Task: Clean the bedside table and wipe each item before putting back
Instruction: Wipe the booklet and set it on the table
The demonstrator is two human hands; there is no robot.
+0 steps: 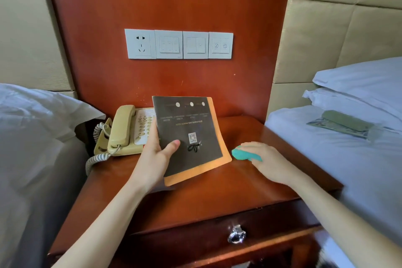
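The left hand (157, 154) grips the booklet (188, 137) by its left edge, lifted and tilted over the worktop (195, 198) beside the phone (128, 130). The right hand (264, 160) presses the green cloth (242, 154) onto the worktop, right of the booklet. Step in hand appears to be wiping the surface; next, wipe the booklet and set it down.

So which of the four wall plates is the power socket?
The leftmost plate, above the phone. It has pin holes; the other three carry rocker switches.
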